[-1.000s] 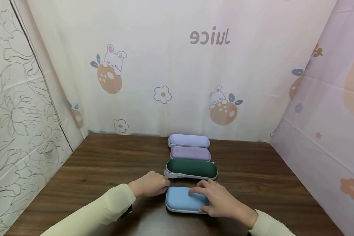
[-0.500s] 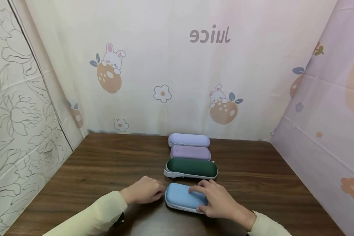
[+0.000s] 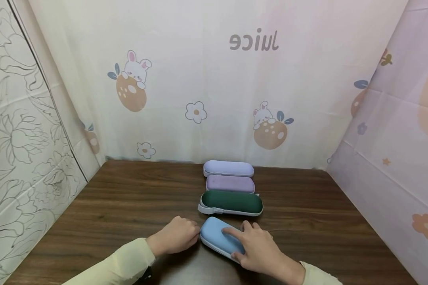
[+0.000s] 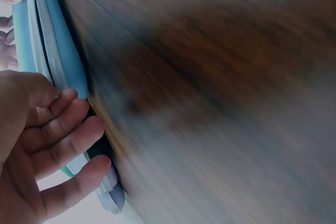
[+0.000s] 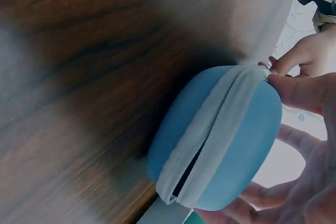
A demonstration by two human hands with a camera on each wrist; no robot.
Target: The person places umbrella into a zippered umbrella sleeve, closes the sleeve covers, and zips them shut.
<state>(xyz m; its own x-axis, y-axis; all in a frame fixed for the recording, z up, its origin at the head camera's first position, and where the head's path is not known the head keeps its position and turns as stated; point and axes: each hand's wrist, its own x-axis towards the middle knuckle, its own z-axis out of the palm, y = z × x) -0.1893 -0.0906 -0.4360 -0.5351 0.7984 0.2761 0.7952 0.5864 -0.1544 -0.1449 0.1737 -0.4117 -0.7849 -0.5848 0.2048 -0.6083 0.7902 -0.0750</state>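
A light blue zippered hard case [image 3: 214, 232], shaped like a glasses case, lies at a slant near the table's front. My right hand [image 3: 258, 247] holds its right part, with the thumb on the near side and fingers over the top. At its left end, my left hand [image 3: 177, 236] pinches at the zipper between thumb and forefinger; the zipper pull is hidden by the fingers. The other left fingers [image 4: 86, 174] are loosely bent. In the right wrist view, the pale zipper band [image 5: 210, 140] runs round the case, and a dark gap shows between its teeth.
Behind the blue case, a dark green case [image 3: 232, 202] with a grey strap, a purple case [image 3: 230, 184] and a lavender case [image 3: 229, 168] lie in a row on the dark wooden table [image 3: 146, 190]. Printed curtains [image 3: 217, 71] enclose the back and sides.
The blue case has turned, its right end swinging toward me while its left end shifts slightly away. My right hand moved with it; my left hand moved back a little and stays at the left end.
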